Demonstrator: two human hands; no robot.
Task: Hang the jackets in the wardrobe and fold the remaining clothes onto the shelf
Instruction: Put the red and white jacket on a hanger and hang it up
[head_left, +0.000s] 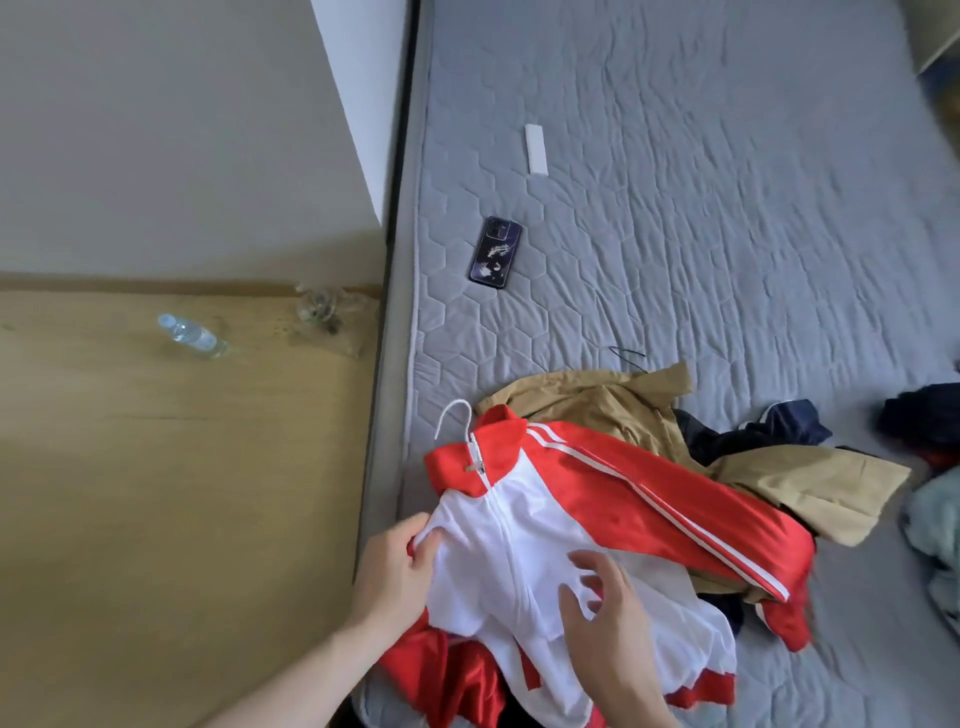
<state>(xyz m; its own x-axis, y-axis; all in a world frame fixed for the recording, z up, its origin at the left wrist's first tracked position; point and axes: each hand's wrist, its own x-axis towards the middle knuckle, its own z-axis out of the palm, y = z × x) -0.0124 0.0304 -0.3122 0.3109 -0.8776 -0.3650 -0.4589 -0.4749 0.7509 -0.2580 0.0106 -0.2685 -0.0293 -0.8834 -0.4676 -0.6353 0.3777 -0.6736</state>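
Note:
A red and white track jacket (524, 530) lies on the grey mattress (701, 234), zipped up over a white hanger whose hook (453, 415) sticks out of the collar. My left hand (397, 566) pinches the jacket's white fabric at its left side near the mattress edge. My right hand (608, 608) hovers over the white front with fingers spread and loosely bent, holding nothing. Under the jacket lies a tan garment (613, 405). Dark navy clothing (753, 431) sits to the right of it.
A phone (495, 252) and a white flat strip (536, 149) lie farther up the mattress. More clothes (930, 499) are piled at the right edge. A water bottle (193, 336) lies on the wooden floor (156, 493) to the left.

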